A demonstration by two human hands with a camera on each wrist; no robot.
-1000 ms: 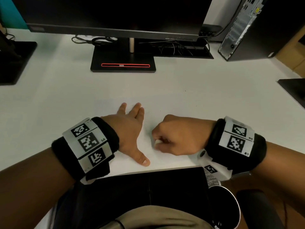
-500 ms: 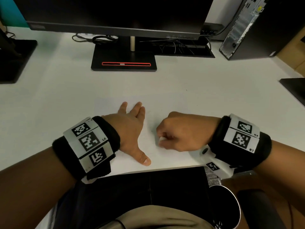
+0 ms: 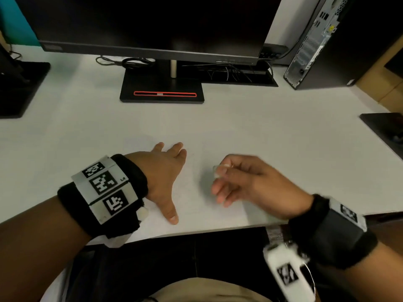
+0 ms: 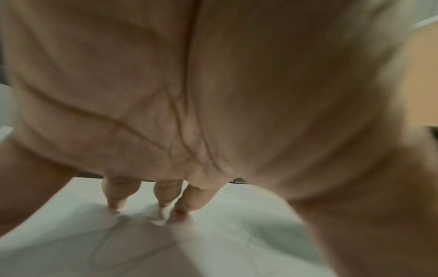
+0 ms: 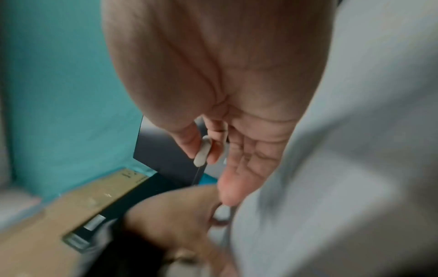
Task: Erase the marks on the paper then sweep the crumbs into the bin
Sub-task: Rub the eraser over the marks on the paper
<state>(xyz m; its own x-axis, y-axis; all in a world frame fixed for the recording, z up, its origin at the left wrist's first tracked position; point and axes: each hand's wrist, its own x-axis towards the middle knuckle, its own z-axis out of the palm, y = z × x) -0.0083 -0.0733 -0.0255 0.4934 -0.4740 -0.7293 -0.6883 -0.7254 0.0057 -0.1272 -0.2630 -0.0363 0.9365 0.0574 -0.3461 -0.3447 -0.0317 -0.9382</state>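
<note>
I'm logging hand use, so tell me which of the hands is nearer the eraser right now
Right. The right hand pinches the white eraser between thumb and fingertip, lifted off the paper. The left hand lies flat on that paper, off to the eraser's left, not touching it.

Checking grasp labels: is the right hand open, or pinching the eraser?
Pinching. The right hand holds the white eraser between thumb and forefinger; the other fingers hang loose.

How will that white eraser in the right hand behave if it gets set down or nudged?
The eraser looks small, thin and rounded, pinched between thumb and finger of the right hand, so it is probably very light. Its rounded edges suggest it could slip from a loose pinch. It appears flat, so on the desk it would likely slide rather than roll.
</note>
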